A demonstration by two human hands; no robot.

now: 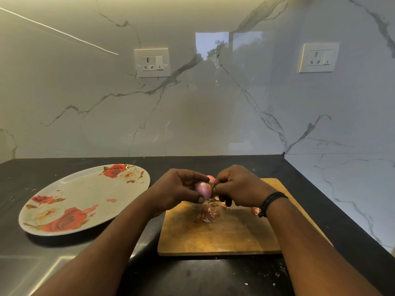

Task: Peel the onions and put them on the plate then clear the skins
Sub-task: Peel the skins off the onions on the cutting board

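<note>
Onion (203, 190) held above the far edge of the board (218, 233), between both hands. Left hand (179, 189) curls round it, thumb beneath; right hand (239, 186) pinches skin at its right end, so the peel likely pulls rightward. Its long axis cannot be told. Loose skins (206, 213) lie directly below. Plate (85, 197) sits left, nearer the left hand, holding no onion. No legible writing.

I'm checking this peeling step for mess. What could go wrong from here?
1. The left hand grips the onion above the cutting board; a hard tug by the right hand might knock it loose.
2. Skins sit loose on the board, so they may scatter onto the counter.
</note>
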